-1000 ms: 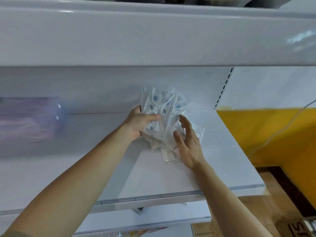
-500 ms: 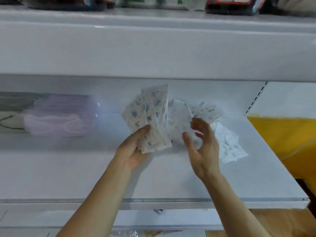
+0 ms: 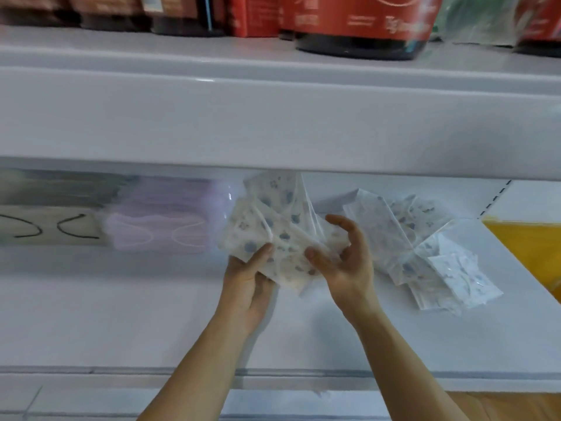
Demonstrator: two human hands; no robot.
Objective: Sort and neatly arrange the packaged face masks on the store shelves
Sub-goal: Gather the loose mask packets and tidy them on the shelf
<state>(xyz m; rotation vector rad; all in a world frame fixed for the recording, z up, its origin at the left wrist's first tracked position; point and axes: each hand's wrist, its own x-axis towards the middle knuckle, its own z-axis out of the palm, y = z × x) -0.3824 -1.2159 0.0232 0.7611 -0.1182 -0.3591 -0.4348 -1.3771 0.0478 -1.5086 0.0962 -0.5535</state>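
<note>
A fanned bunch of packaged face masks [image 3: 279, 226], white with small blue prints in clear wrappers, is held above the white shelf [image 3: 151, 314]. My left hand [image 3: 249, 284] grips its lower left corner, thumb on top. My right hand [image 3: 346, 262] cups its right side, thumb pressed on the front and fingers curled behind. A loose pile of the same printed mask packs [image 3: 425, 247] lies untidily on the shelf to the right of my right hand, apart from it.
A pack of lilac masks [image 3: 161, 226] stands at the shelf's back left, next to a beige pack [image 3: 45, 229] with black loops. The upper shelf edge [image 3: 273, 123] overhangs closely. Red boxes [image 3: 358, 19] stand above. A yellow panel [image 3: 528, 241] is at right.
The bunch has been drawn left, away from the packs now lying on the shelf at right. My right hand has closed onto the bunch. The view has tilted up.
</note>
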